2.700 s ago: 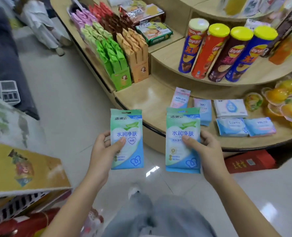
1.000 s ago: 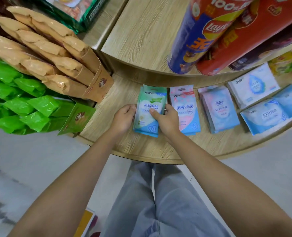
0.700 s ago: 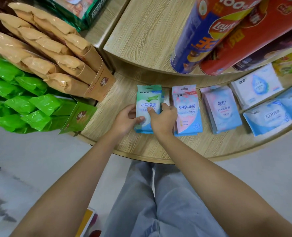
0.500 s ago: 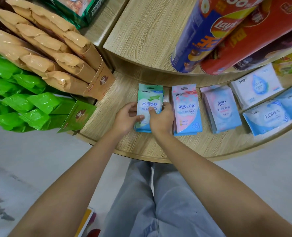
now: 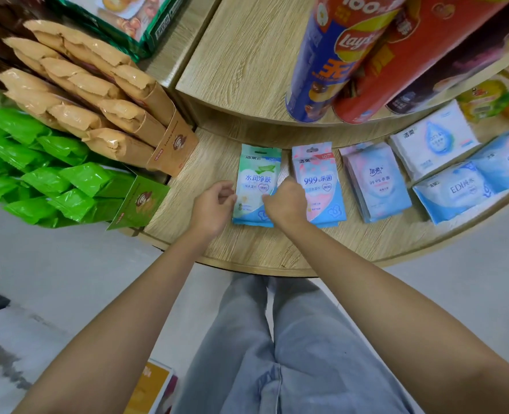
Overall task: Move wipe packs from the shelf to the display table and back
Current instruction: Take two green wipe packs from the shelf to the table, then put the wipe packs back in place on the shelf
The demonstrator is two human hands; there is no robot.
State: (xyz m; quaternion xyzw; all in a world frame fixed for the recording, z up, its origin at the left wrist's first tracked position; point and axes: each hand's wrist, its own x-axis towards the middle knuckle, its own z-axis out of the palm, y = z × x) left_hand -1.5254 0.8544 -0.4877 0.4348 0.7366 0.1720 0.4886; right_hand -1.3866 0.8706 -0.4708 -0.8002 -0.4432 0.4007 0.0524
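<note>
The green and white soft plastic wipe pack [image 5: 257, 186] now lies flat on the low level of the round light wooden table [image 5: 247, 249]. A blue edge sticks out under it, so there look to be two packs, one on top of the other. They sit just beside the pink and blue wipe pack [image 5: 320, 183], almost touching it.

The left grip [image 5: 214, 204] is at the pack's left edge. Its fingers are loosely curled and hold nothing, so it looks let go. The right grip [image 5: 286, 201] has its knuckles up and its fingertips [image 5: 265, 198] on the front of the pack. I cannot tell if it pinches the pack or only rests on it.

I think this means the packs are put down and this part of the job is nearly done. The right grip only needs to come away.

A few seconds ago each grip held one green pack up in the air, away from the table. Half a second ago the left thumb lay across the front of the pack. Now it is off the front and beside the edge. The pack itself has stayed in the same spot.
</note>
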